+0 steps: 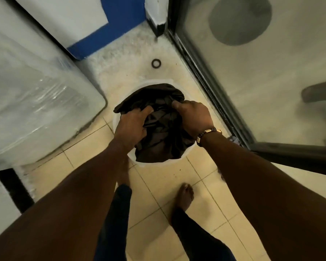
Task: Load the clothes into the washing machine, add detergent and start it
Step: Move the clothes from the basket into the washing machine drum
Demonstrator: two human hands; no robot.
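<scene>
A bundle of dark clothes [158, 127] fills a round white bucket [154, 164] on the tiled floor in front of my feet. My left hand [132, 125] grips the cloth on the bundle's left side, fingers curled into it. On the right side, my right hand [193, 115] pinches a fold with thumb and fingers; a beaded bracelet sits on that wrist. The washing machine [36, 102], white and wrapped in clear plastic film, stands at the left. Its lid and controls are out of view. No detergent is visible.
A dark-framed glass door [205, 76] runs along the right, with a floor beyond it. A small black ring [156, 63] lies on the floor past the bucket. A white and blue wall [109, 25] closes the far end. My bare feet stand on cream tiles [177, 185].
</scene>
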